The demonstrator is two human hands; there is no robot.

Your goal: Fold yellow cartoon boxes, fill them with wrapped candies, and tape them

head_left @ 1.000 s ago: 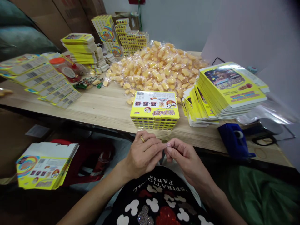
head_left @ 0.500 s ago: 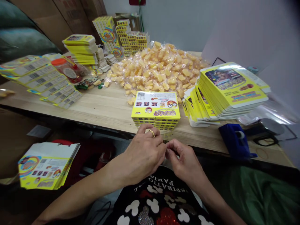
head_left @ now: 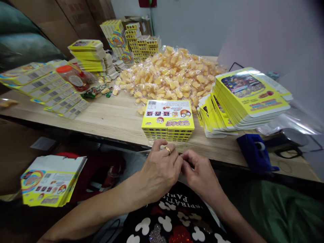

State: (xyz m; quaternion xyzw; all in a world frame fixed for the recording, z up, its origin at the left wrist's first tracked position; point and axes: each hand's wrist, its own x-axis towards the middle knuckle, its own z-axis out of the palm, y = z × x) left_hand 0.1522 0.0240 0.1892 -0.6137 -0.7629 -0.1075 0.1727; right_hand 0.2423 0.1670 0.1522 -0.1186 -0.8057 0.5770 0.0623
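Observation:
My left hand (head_left: pixel 162 165), with a gold ring on one finger, hangs over the front edge of the table. Its fingers are bent and closed, and whatever they hold is hidden. Close against it, my right hand (head_left: pixel 198 170) pinches thumb and forefinger together; what lies between them is too small to make out. Just beyond both hands, a block of stacked yellow boxes (head_left: pixel 167 116) stands on the table in two columns. Printed pictures and a barcode cover its white and yellow top. The hands are apart from this block.
Clear-wrapped yellow pieces (head_left: pixel 172 74) form a large heap behind the boxes. Flat yellow cartons (head_left: pixel 250 91) and a blue tape dispenser (head_left: pixel 254 153) lie right. Left are fanned boxes (head_left: pixel 54 89), a red-lidded jar (head_left: pixel 72 77) and, lower down, more flat cartons (head_left: pixel 52 180).
Both hands have drawn slightly toward my body, and the left fingers are now farther from the stacked boxes. The boxes have stayed in place.

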